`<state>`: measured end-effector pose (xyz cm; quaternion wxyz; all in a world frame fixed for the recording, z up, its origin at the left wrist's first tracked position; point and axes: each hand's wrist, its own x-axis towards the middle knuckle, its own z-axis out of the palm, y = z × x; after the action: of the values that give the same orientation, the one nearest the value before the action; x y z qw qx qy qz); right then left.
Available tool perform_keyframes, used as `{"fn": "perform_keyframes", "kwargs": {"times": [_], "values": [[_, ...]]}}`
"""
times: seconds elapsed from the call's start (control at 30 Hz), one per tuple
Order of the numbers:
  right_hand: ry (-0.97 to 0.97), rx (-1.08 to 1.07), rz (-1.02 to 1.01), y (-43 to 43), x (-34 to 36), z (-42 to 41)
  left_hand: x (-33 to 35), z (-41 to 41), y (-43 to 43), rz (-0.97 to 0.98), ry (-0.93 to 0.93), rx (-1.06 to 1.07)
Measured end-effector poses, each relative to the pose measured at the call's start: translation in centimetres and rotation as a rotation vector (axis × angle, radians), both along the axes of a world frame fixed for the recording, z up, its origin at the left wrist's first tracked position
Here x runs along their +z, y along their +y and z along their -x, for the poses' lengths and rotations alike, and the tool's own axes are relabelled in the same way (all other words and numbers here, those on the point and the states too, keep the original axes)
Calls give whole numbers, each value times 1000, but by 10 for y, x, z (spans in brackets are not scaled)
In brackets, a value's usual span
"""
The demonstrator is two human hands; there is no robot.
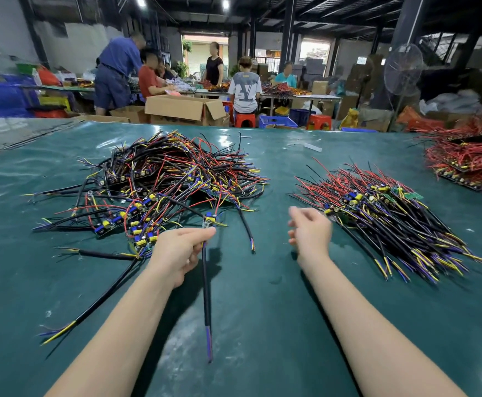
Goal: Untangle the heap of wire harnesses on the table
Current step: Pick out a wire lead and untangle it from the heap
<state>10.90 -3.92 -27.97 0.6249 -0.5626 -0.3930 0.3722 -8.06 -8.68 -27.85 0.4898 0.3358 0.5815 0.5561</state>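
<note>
While the tangled heap of black, red, yellow and purple wire harnesses (171,179) lies on the left half of the table, one harness is held apart from it. The left hand (176,250) pinches this single black-sheathed harness (205,282) between thumb and fingertips just below its small circuit board. The board stands at the heap's near edge and the cable runs back toward the person. The hold near the board appears intended to isolate one unit. Whether its fine leads are free of the heap cannot be determined.

The right hand (310,233) is raised between the two piles, its fingers loosely bent and holding nothing visible. It is blurred, so finer detail is not reportable. Its position suggests readiness to take the harness across.

To the right lies a combed pile of similar harnesses (386,219), boards together and cables fanned one way. In my judgement this is the sorted output. The heap remains the larger, so the task looks less than half done. A stray black cable with yellow and purple ends (105,299) trails from the heap at lower left.

The surface is a glossy dark-green table cover (262,325), creased and reflecting overhead lights. A separate mound of red-wired boards (469,161) sits at the far right edge. Beyond is a workshop with people at other benches, an open cardboard box (182,108), and a pedestal fan (403,70).
</note>
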Motion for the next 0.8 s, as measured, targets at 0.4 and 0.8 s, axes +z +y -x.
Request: {"fn": "perform_keyframes", "kwargs": {"times": [0.4, 0.8], "values": [[-389, 258, -43, -25, 23, 48, -4, -39, -13, -395, 427, -259], [-924, -192, -40, 27, 68, -46, -16, -38, -8, -376, 563, -252]]}}
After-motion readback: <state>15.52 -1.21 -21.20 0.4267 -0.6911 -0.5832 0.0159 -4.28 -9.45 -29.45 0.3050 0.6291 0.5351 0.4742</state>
